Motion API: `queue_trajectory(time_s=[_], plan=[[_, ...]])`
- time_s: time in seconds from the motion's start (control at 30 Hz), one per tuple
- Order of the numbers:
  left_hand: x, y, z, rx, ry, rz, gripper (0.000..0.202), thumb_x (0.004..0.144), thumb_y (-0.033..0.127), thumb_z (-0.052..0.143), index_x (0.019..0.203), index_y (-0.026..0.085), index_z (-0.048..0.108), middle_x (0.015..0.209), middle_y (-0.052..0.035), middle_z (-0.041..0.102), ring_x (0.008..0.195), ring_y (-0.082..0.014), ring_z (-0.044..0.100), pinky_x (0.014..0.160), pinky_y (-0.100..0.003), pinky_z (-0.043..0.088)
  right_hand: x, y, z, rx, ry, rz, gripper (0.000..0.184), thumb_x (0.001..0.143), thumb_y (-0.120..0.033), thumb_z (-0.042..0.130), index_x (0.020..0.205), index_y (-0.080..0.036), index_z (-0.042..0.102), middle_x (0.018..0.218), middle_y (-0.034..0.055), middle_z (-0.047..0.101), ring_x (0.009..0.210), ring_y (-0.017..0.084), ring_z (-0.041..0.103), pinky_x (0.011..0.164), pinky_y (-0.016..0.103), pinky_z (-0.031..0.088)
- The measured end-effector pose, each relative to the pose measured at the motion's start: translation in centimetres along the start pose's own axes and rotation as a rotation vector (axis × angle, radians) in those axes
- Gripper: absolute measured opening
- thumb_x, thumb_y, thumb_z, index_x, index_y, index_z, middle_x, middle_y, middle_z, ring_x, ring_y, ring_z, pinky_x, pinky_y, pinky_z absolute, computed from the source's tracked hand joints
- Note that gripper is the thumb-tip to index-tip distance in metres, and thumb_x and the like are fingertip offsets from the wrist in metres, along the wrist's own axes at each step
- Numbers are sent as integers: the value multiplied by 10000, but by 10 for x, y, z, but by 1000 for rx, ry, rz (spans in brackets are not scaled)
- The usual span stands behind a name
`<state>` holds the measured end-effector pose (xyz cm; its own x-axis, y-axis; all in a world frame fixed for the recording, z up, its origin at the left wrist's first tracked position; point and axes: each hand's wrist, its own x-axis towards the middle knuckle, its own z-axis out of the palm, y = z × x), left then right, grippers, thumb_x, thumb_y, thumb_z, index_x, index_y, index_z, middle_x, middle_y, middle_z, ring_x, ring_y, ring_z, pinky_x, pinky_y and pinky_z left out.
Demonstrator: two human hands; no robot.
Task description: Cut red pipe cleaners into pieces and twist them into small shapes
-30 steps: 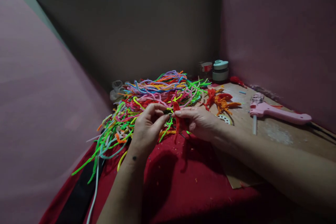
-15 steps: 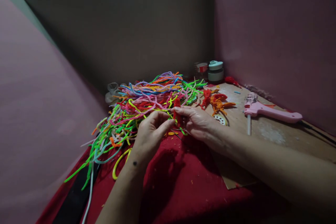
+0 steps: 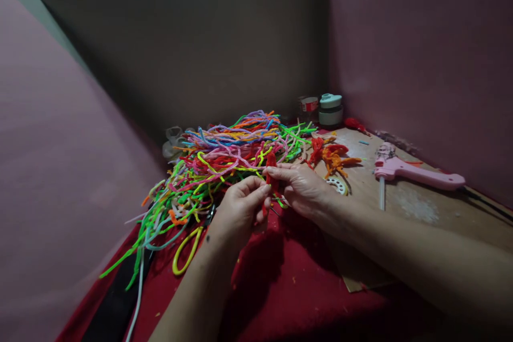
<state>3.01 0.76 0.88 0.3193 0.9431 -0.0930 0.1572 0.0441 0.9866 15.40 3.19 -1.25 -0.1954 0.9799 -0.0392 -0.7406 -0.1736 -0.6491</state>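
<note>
A small bunch of bent red pipe cleaner [image 3: 271, 159] stands upright between my two hands, above the red cloth [image 3: 296, 272]. My right hand [image 3: 304, 189] pinches it from the right between thumb and fingers. Lower down, my left hand [image 3: 242, 208] is closed with thumb and fingertips on the same red piece. Fingers hide much of its lower part. Right behind the hands lies a big tangled heap of coloured pipe cleaners [image 3: 236, 141]. A yellow-handled tool [image 3: 188, 251] sits beside my left wrist, its working end mostly covered.
On the brown board [image 3: 425, 235] to the right lie a pink glue gun [image 3: 425, 173] with a glue stick, twisted orange pipe cleaners [image 3: 336, 160] and a white disc with holes [image 3: 336, 186]. A lidded jar [image 3: 331, 110] stands by the back wall.
My left hand has shifted slightly right and down, its fingers now curled closer round the lower part of the red pipe cleaner. The right hand keeps nearly the same pinch.
</note>
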Motion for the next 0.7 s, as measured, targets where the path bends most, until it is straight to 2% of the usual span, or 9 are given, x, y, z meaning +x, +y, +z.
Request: queue_trajectory(time_s=[0.07,0.13,0.27,0.4,0.5,0.57,0.67,0.7], plan=[[0,1,0,-224,-93,-85,175,778,309,568,757,187,445,550,72,443,341,-25,276,293,-140,259,-1,-1,0,-4,-3,5,75,614,-106,663,587,-102,593,513,-6,542,482,67,452,497,210,325],[1,0,0,-293,-113,-79,176,761,283,595,764,178,453,553,65,463,343,-28,312,281,-143,306,-1,-3,1,-2,9,23,74,626,-111,649,593,-106,583,494,-9,525,464,68,436,478,215,313],[-1,-1,-1,-206,-119,-23,175,735,250,626,796,164,486,580,37,537,355,-46,400,300,-171,389,-1,-4,2,30,70,36,61,627,-84,631,608,-111,580,515,-2,543,483,80,470,498,221,344],[-2,-1,3,-62,-63,-71,171,758,285,595,774,187,455,496,74,477,290,-24,284,250,-125,243,0,-2,1,13,100,26,69,637,-64,618,599,-109,582,518,2,554,478,79,478,509,221,358],[-2,1,4,62,-37,-81,160,777,322,565,826,202,472,460,91,441,269,-41,280,244,-146,233,3,-2,1,28,119,14,98,661,-46,600,589,-109,581,504,-7,545,470,78,479,500,217,361],[-2,2,0,163,32,-4,167,804,343,526,888,201,501,473,83,447,289,-59,329,261,-161,259,5,-4,1,77,143,-1,132,675,-27,586,577,-114,573,505,-14,543,483,76,482,513,215,377],[0,1,-11,275,200,264,170,815,285,523,960,197,545,543,68,455,389,-56,385,351,-159,319,7,-7,1,135,179,31,158,700,-18,565,580,-121,568,514,-14,547,488,74,464,506,217,367],[2,-1,-14,303,217,355,176,805,249,541,973,199,561,585,58,471,444,-54,411,404,-158,348,7,-8,1,140,185,56,160,710,-25,559,584,-123,569,515,-12,546,481,74,450,491,219,351]])
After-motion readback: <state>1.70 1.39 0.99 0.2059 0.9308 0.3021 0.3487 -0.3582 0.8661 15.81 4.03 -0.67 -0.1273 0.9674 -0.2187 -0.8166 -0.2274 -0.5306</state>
